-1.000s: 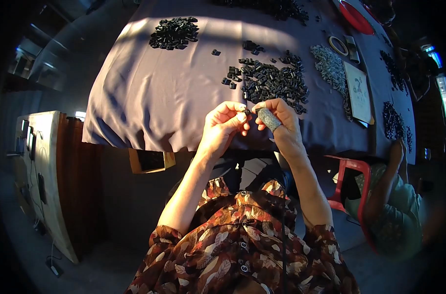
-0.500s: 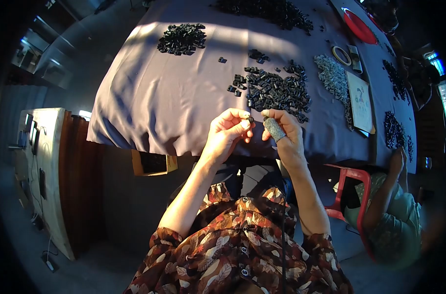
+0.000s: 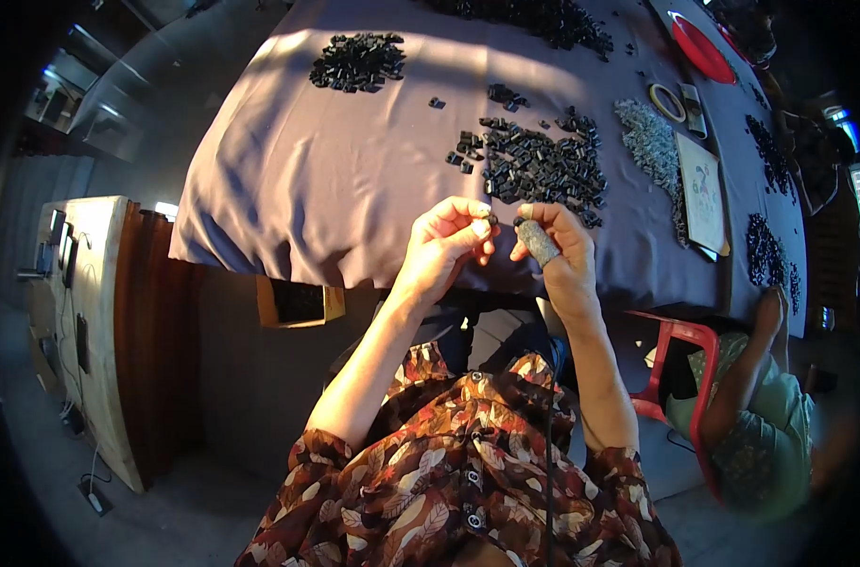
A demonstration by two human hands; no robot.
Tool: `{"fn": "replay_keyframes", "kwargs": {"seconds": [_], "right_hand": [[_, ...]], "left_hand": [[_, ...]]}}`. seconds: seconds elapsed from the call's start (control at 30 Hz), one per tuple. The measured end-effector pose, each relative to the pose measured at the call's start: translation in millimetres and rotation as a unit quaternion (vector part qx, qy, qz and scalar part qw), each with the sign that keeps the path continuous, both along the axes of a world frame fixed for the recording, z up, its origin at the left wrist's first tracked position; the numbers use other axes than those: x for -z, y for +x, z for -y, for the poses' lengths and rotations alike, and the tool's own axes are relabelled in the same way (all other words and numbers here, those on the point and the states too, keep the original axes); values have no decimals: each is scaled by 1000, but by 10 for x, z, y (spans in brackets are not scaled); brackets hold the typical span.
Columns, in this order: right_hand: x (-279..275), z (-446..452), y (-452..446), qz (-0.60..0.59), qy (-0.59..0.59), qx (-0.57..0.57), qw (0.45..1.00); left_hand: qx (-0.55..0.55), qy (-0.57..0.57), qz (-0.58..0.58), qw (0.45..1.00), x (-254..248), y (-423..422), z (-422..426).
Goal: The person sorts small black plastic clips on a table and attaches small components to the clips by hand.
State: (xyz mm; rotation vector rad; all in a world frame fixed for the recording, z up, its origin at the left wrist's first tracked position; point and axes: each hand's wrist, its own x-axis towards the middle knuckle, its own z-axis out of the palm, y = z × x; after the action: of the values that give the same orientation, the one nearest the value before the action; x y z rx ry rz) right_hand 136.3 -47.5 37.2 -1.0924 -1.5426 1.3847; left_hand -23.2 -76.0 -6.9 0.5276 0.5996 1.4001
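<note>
My left hand [image 3: 455,242] pinches a small black piece [image 3: 490,220] between thumb and fingertips, over the near edge of the cloth-covered table [image 3: 354,180]. Just to its right, my right hand [image 3: 559,248] is closed, with a small dark bit at its fingertips too small to make out. A grey speckled, cylinder-shaped thing [image 3: 539,243] lies along a finger of that hand; whether it is worn or held is unclear. The two hands are slightly apart. Right beyond them is a large pile of small black pieces [image 3: 543,163].
More black pieces form a pile [image 3: 357,62] at the far left. On the right are a grey heap [image 3: 647,137], a tape ring [image 3: 667,102], a booklet [image 3: 700,194] and a red tray [image 3: 702,47]. Another person [image 3: 761,416] sits by a red chair [image 3: 651,378]; an open box [image 3: 301,304] stands below.
The gap between my two hands has widened slightly compared with a second ago. The camera view has shifted a little, so the table's contents appear farther right.
</note>
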Motion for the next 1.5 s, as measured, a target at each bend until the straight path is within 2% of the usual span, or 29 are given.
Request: {"fn": "replay_keyframes", "kwargs": {"seconds": [0.1,0.13,0.2,0.33,0.43,0.53,0.67,0.9,1.1,1.3,1.43,1.5], "right_hand": [[20,-118,193,31,-11,30,999],[33,-189,263,4,1,55,998],[151,-470,553,77,76,85,990],[184,-954,1083,145,86,173,970],[323,-1223,1312,299,216,266,891],[199,-1215,964,308,325,181,875],[137,-1300,443,323,317,99,886],[109,-1643,50,446,289,32,846],[203,-1768,17,456,316,-10,832],[272,-1739,-29,477,387,-20,789],[131,-1584,7,356,357,24,863],[-62,-1296,-11,289,313,7,905]], "left_hand": [[-5,2,-9,1000,33,4,-3],[-5,3,-9,1000,22,3,-15],[-3,-6,-8,1000,18,4,-7],[-7,-6,-11,1000,15,6,-1],[0,-14,-4,1000,15,-4,-2],[-3,0,-5,1000,11,3,-3],[-6,-9,-11,1000,-11,4,8],[0,-7,4,1000,2,-8,4],[5,-4,20,1000,9,-6,2],[5,-8,23,1000,-4,0,-2],[2,-15,21,1000,-21,0,-3],[4,-23,22,999,-21,-1,1]]}}
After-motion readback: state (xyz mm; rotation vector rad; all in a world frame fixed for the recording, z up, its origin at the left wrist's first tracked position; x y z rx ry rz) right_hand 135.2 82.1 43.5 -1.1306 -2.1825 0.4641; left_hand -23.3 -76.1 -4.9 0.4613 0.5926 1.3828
